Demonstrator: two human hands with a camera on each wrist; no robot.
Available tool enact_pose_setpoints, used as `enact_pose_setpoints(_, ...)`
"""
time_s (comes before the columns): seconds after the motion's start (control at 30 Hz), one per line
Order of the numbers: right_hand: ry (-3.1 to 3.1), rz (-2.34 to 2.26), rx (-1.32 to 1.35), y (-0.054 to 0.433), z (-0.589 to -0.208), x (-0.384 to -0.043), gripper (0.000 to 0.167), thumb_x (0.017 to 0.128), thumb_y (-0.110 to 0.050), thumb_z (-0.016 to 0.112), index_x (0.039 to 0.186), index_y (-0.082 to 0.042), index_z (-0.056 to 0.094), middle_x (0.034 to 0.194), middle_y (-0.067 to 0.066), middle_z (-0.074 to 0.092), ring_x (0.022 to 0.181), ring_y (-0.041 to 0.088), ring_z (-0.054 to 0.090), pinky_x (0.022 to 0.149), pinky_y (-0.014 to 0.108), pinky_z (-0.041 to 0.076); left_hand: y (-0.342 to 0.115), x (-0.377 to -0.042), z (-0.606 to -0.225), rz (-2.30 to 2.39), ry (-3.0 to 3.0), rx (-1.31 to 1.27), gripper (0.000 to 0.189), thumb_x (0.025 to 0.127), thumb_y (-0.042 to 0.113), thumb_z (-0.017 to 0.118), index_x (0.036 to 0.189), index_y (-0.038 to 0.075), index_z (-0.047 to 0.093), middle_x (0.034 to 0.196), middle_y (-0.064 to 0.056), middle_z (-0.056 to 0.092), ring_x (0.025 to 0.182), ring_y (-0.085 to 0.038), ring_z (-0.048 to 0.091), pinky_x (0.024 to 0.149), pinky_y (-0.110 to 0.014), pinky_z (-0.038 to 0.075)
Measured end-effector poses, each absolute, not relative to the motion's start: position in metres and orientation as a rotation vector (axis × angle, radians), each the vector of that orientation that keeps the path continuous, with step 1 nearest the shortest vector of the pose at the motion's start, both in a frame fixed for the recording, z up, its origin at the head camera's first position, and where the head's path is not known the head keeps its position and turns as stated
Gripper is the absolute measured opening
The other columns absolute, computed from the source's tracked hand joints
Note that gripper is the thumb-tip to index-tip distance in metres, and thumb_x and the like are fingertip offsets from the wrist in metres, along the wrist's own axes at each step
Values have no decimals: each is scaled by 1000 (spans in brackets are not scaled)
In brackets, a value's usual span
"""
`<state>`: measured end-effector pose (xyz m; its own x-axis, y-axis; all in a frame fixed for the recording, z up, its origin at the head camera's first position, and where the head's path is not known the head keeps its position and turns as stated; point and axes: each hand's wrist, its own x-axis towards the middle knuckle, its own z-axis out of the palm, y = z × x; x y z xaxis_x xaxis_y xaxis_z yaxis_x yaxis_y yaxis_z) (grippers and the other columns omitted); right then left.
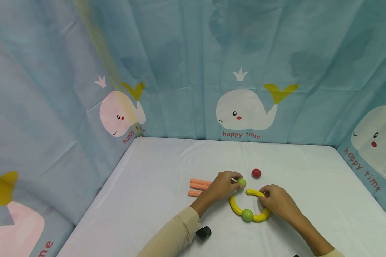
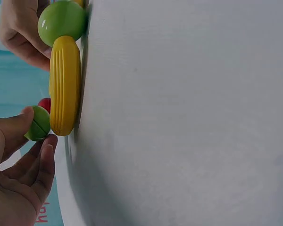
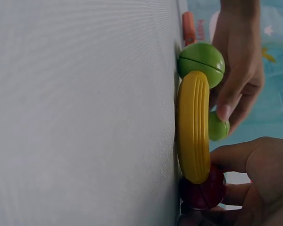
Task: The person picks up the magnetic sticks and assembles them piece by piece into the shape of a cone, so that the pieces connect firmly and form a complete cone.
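Observation:
My left hand [image 1: 223, 185] pinches a small green ball [image 1: 241, 182] between thumb and fingertips, beside the gap in a ring of yellow curved toy rods [image 1: 234, 206]. A second green ball [image 1: 247, 215] joins two of the rods at the near side. My right hand [image 1: 278, 201] is at the ring's right side, its thumb and fingers around a dark red ball [image 3: 203, 192]. That ball meets the end of a ribbed yellow rod [image 3: 194, 127] and is hidden by the hand in the head view. Another yellow rod [image 1: 253, 192] curves leftward from the right hand's fingertips.
Another red ball [image 1: 256, 173] lies beyond the ring. Orange straight rods [image 1: 199, 185] lie left of it, partly behind the left hand. The white-covered table [image 1: 141, 200] is backed by blue curtains [image 1: 186, 71] with printed whales. A black device [image 1: 203, 233] is by the left cuff.

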<state>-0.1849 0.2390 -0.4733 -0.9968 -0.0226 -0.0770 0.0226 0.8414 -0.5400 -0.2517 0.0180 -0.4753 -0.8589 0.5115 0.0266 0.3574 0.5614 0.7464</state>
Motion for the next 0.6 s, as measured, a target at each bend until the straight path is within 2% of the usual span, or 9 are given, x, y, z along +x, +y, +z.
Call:
enact_pose_setpoints(0.33,2965,-827,15,239,-474,-185,25,90,-17,77,108,1,75,84,4,59,75,20,53,62,33,45,14,-242,-477,1137,2593,707,32,99,28,78,129,18,73,120,6,75,103,-5,68,86,-19,56)
enact_pose_setpoints(0.6,2979,-815,31,239,-472,-184,27,92,-18,75,111,1,75,83,3,59,71,19,53,58,32,44,16,-239,-479,1078,2606,706,33,97,30,80,127,15,74,112,7,75,96,-1,64,85,-18,54)
